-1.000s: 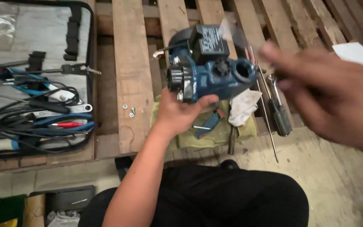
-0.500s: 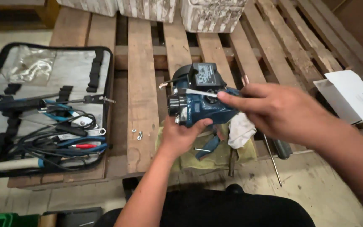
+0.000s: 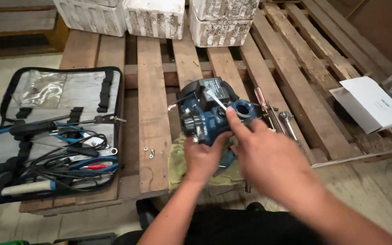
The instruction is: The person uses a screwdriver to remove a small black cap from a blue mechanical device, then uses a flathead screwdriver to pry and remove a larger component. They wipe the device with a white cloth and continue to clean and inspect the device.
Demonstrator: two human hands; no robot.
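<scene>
The left hand [image 3: 203, 155] is gripping the near underside of a blue cast-metal pump [image 3: 214, 113], fingers wrapped around its ribbed body. The pump is sitting on a crumpled yellow-green cloth [image 3: 178, 165] in the middle of a rough wooden pallet [image 3: 153, 90]. The right hand [image 3: 268, 159] is pinching a thin white strip [image 3: 216, 99] against the pump's round threaded port. Left, an open grey fabric tool case [image 3: 51, 131] is lying flat; right, a white cardboard box [image 3: 369, 103].
</scene>
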